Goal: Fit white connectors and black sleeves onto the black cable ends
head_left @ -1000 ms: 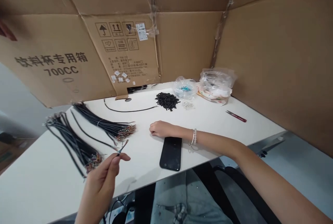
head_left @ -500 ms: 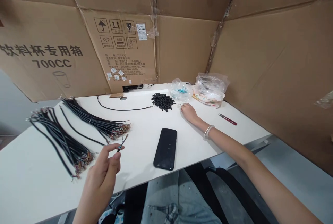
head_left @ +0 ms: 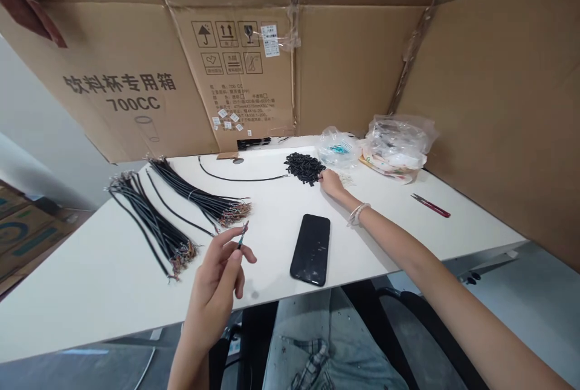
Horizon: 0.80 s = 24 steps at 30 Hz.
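A black rectangular smartphone (head_left: 310,250) lay face up on a white table (head_left: 104,293), and everything else sat around it. Left of the smartphone, the left hand (head_left: 212,290) was raised just above the table edge. Its thumb and fingertips (head_left: 231,249) were pressed together, clamped on a short, thin dark cable end (head_left: 241,240), whose tip was too small to make out.

Beyond the smartphone, the right hand (head_left: 333,184) rested on the table with its fingers curled and close together. They lay just beside a heap of small black plastic pieces (head_left: 304,168); whether they closed on anything could not be told.

Farther left of the smartphone lay two bundles of long black cables (head_left: 194,193) (head_left: 149,227) with frayed, multicoloured wire ends, and a single black cable (head_left: 240,177) ran across the far side. Beyond it stood a clear plastic bag holding something blue (head_left: 339,148) and a larger, crumpled clear plastic bag (head_left: 399,148). To its right lay a pair of red-handled snips (head_left: 430,205), and brown corrugated cardboard sheets (head_left: 348,63) stood behind the table.
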Available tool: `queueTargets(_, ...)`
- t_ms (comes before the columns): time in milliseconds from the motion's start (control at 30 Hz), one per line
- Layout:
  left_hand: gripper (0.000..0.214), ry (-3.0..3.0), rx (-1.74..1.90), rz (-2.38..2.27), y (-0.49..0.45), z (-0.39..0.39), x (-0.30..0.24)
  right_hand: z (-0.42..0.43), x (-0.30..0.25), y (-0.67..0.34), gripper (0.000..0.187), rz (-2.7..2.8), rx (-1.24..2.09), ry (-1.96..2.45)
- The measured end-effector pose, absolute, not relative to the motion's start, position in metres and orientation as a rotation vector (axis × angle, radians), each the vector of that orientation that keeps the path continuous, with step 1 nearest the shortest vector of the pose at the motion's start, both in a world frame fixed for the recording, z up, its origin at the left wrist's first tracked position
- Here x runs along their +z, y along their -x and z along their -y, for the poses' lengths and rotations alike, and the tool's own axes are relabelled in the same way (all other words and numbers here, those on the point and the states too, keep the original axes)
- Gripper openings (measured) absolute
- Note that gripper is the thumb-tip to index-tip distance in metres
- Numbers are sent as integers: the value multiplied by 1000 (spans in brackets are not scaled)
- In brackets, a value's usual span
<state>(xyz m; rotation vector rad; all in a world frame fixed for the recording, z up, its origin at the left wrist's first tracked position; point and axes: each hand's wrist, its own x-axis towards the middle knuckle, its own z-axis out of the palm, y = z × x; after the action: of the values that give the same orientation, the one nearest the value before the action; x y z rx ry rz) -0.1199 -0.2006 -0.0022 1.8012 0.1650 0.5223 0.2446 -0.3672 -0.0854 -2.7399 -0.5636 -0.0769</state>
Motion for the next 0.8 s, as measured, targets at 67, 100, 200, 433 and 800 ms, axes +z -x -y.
queueTargets(67,27,-1798,567,-124,120,198,-6,368,-82,-245,27,553,-46,2714)
queueTargets(100,26,-1788,597,-113,120,197,-6,369,-80,-244,27,553,-34,2697)
queueTargets(200,23,-1714,671,-110,121,199,-6,373,-73,-235,25,565,-9,2623)
queueTargets(433,36,-1438,613,-113,120,204,1,382,-47,-156,17,801,89,2264)
queueTargets(800,45,-1473,688,-38,139,218,13,395,21,-4,15,999,491,1551)
